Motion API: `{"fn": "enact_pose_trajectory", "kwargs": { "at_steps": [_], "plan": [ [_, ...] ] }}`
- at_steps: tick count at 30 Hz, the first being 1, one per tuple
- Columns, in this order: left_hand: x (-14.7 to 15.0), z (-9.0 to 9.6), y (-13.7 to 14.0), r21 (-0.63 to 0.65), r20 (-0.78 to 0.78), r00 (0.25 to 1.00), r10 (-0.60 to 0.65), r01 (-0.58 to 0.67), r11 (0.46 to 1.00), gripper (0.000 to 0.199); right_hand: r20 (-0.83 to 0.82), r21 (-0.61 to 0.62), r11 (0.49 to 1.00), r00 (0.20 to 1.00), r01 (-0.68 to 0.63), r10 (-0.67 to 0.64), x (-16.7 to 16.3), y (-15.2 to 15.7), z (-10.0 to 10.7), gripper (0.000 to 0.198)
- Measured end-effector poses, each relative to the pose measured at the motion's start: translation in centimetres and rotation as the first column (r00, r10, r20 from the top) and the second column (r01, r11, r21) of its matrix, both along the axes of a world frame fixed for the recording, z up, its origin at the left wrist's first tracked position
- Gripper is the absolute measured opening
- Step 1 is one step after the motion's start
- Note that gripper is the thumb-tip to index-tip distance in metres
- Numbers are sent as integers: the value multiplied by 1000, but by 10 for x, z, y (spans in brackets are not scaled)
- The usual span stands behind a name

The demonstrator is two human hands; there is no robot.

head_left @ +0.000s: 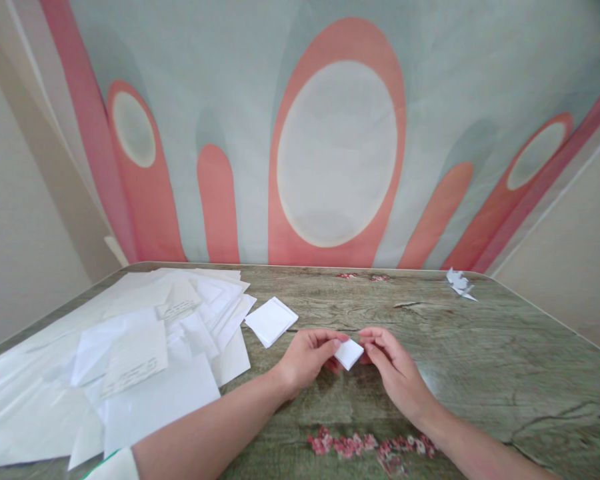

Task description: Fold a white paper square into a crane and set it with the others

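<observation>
Left hand [305, 363] pinches folded paper [349, 355]; right hand [398, 369] flanks its right corner, hold unclear.

Lighting bright, even & diffuse, seemingly from above; shadows under L hand [303, 363] & R hand [395, 370] soft. Faint glare on worktop [520, 360] just beside R hand. Paper pile [160, 400] nearly blown out, its print too soft to read. Wide-angle distortion: L wall [25, 187] & R wall [565, 247] lean at edges. Top R corner dark. Overall contrast low, bkgd cloth [250, 53] sl. soft.
</observation>
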State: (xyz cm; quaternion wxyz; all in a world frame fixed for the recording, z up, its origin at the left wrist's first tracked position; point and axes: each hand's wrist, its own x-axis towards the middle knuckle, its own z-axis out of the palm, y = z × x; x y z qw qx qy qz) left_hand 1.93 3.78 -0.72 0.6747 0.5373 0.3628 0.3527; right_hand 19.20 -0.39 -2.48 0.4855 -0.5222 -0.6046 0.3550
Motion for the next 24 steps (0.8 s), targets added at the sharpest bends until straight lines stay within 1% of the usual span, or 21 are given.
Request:
{"fn": "enact_pose_trajectory", "kwargs": {
  "at_steps": [2,4,7,9,12,15,17,19,21,24],
  "plan": [
    [-1,0,2,-44,30,1000,6,-5,999,37,69,125,992,997,6,-15,0,0,-1,19],
    [-1,0,3,-78,59,998,5,-1,997,37,168,241,970,986,-24,-17,0,-1,0,19],
    [-1,-2,4,-116,82,996,-16,26,993,36,278,320,943,961,-89,-4,-1,-2,4,22],
    [-1,-2,3,-126,82,996,-34,45,991,37,311,329,937,950,-115,8,-1,-3,5,25],
    [0,-1,1,-115,71,996,-53,61,991,39,316,334,934,949,-129,18,-1,-3,6,25],
    [0,1,0,-101,65,992,-104,110,989,42,308,328,935,951,-133,27,0,-2,5,21],
    [-1,1,-1,-82,66,986,-155,160,984,45,301,298,947,953,-119,25,0,-1,5,15],
    [-2,2,-2,-30,45,977,-206,208,978,47,284,251,964,959,-83,8,0,0,6,16],
    [-2,2,-4,47,-18,973,-230,231,972,42,251,204,978,968,-49,-4,1,1,8,21],
    [0,-1,-7,139,-126,973,-191,208,968,33,177,134,989,984,-58,34,0,0,10,22]
  ]
}}
